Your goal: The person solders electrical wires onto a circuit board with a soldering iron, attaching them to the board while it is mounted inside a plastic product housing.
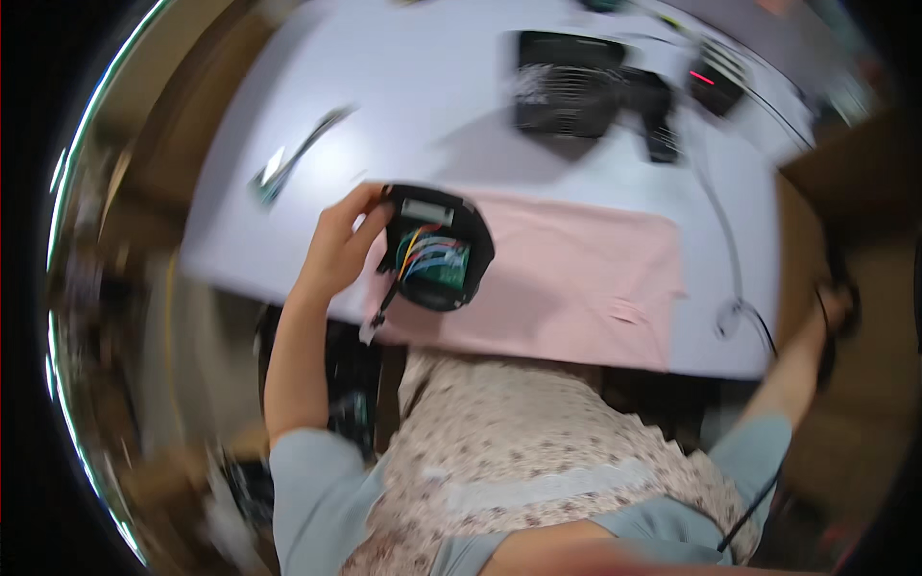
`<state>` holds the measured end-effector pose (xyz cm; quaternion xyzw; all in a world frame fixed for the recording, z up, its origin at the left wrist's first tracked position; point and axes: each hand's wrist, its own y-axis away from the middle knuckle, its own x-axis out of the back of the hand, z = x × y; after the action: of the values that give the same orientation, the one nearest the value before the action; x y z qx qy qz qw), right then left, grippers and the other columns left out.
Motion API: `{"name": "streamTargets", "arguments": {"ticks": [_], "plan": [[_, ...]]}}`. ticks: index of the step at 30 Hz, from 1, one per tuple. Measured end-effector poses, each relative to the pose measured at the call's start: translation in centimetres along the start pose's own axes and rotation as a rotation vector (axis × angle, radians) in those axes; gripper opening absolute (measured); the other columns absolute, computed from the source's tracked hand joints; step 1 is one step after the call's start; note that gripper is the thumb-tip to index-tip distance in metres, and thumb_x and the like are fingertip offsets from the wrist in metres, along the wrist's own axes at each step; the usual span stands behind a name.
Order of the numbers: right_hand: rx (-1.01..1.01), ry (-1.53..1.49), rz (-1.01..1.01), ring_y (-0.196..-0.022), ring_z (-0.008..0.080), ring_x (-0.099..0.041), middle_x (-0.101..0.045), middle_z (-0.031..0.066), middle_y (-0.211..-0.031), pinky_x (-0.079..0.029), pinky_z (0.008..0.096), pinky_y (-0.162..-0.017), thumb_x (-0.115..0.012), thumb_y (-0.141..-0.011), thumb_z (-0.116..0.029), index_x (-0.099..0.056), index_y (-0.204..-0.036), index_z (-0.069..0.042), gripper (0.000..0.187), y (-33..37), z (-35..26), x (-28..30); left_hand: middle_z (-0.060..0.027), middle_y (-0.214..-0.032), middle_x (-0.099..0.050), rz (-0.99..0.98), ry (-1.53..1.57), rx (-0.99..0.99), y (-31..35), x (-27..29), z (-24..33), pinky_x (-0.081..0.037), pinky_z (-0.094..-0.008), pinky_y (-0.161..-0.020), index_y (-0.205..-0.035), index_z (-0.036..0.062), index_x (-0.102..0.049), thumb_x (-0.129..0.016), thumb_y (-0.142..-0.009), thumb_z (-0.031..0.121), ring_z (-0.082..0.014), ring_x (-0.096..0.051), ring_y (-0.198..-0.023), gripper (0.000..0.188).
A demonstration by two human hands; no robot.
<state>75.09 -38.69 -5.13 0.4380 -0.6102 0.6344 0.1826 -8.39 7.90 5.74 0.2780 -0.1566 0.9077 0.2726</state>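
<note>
Round black housing (437, 250) w/ open back, sitting at near-left corner of pink cloth (586, 278), tilted toward camera. Held at its left rim by left hand (336, 245), fingers curled over the edge, thumb side underneath; firm grasp on the rim. Inside the housing: green circuit board (444, 269) w/ bundle of coloured wires (423, 252) (orange, yellow, blue, white) looping across it. Pale rectangular label or plate (425, 209) near top of the housing, blank-looking, too blurred to make out. Thin black lead w/ white tab end (373, 326) dangling from lower left of the housing, over cloth edge.

Pink cloth spread on white table (423, 86), running right from the housing. Far right of the housing, past table's right edge: right hand (834, 309), arm stretched out, seems closed around something dark; blur hides what, can't tell grip for sure. White cable (725, 240) curving down table betw. cloth and that hand.

Beyond the housing, far side of table: black box-shaped device (567, 84), smaller black pieces (658, 110) beside it, another dark unit w/ red light (713, 82). Up-left of the housing: slim metal tool (298, 154) lying on table. Whole frame motion-blurred; floor clutter left unreadable.
</note>
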Motion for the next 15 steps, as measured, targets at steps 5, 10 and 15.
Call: {"name": "streamTargets", "arguments": {"ticks": [5,10,15], "plan": [[-0.238,0.018,0.094,-0.107,0.0332,-0.070,-0.073,0.0138,-0.111,-0.054,0.0442,-0.093,-0.083,-0.072,-0.056,-0.064,-0.114,-0.012,0.063,-3.2,-1.9,-6.6,0.0020,-0.099,-0.068,0.470,0.201,0.500,19.9,8.1,-10.1,-0.046,-0.0225,-0.078,-0.123,0.0005,-0.064,-0.059,-0.104,0.013,-0.0041,-0.058,-0.089,0.024],[-0.192,-0.089,0.350,-0.082,0.0385,-0.073,-0.074,0.0146,-0.088,-0.057,0.0495,-0.076,-0.081,-0.066,-0.031,-0.066,-0.091,-0.012,0.034,-3.7,-5.3,-5.2,-0.0001,-0.098,-0.069,0.689,0.124,0.916,39.4,11.8,-20.5,-0.046,-0.0218,-0.068,-0.125,0.0018,-0.064,-0.065,-0.101,0.019,-0.0048,-0.059,-0.080,0.030],[0.062,-0.257,0.623,-0.071,0.0374,-0.070,-0.070,0.0106,-0.076,-0.057,0.0487,-0.070,-0.084,-0.066,-0.035,-0.065,-0.089,-0.012,0.038,-3.4,-9.9,-1.3,-0.0181,-0.111,-0.073,0.621,-0.562,1.017,47.7,6.8,-28.1,-0.055,-0.0429,-0.085,-0.117,0.0005,-0.069,-0.068,-0.093,0.024,-0.0326,-0.069,-0.094,0.033]]}}
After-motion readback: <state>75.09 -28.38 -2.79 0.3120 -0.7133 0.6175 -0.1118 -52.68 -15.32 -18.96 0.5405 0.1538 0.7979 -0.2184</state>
